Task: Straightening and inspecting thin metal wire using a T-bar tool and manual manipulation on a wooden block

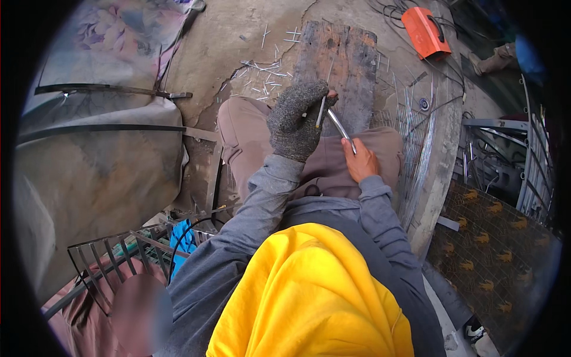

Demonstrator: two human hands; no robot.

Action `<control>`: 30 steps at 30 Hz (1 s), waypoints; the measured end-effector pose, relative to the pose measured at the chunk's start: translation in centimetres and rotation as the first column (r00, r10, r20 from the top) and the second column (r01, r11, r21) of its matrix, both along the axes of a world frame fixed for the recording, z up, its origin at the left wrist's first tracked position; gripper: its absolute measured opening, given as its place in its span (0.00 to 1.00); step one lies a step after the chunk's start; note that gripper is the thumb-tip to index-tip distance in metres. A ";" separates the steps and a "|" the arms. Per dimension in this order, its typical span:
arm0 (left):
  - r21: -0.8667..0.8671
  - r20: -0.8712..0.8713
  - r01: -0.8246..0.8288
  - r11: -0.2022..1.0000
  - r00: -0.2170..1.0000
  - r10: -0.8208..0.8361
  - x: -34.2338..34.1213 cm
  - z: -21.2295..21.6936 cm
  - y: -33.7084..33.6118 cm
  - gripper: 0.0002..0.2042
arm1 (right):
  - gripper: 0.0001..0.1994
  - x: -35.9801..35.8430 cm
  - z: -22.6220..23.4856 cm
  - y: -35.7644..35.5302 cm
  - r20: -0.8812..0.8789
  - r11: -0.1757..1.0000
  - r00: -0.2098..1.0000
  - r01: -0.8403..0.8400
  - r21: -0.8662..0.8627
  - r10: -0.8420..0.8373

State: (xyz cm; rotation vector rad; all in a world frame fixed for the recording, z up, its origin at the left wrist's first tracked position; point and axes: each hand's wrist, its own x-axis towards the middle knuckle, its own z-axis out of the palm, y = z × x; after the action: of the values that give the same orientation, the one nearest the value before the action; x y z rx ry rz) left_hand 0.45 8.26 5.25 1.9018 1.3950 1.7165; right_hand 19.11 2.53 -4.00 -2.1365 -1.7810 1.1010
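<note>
Rod [321,113] in closed gloved left hand [295,122], silver bar [341,127] between hands, right hand [361,162] clenched round it, one of each

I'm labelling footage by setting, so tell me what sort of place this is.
Probably a small metalworking area: short metal pieces lie scattered on the ground, long thin rods lie to the right, and an orange case sits near cables.

Lighting is diffuse, moderately bright; shadows are soft. Yellow cloth [315,285] at six o'clock is brightest; the metal tool [340,127] near one-thirty glints. Outer lines bend toward a black rim [8,178]. A patch [141,312] near seven-thirty is blurred.
</note>
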 end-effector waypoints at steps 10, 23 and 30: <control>-0.111 0.154 0.064 0.992 0.987 -0.047 1.7 1.5 0.6 0.12 | 0.21 0.1 1.3 0.0 -0.017 0.998 1.000 -0.012 0.062 0.013; -0.497 -0.196 0.416 0.762 0.801 -0.565 3.6 -0.1 -5.3 0.12 | 0.15 2.0 2.4 -2.1 -0.344 0.756 0.918 0.366 0.542 -0.198; -0.676 -0.219 0.565 0.473 0.460 -0.861 8.7 -2.4 -7.7 0.14 | 0.21 6.5 2.5 -4.0 -0.763 0.963 0.589 0.185 -0.195 -0.268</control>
State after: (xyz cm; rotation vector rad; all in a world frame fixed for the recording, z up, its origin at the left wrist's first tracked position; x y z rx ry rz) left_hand 9.17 0.56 2.85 2.2074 0.7330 0.3024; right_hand 25.64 -1.52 -1.54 -1.4409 -1.0102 1.7070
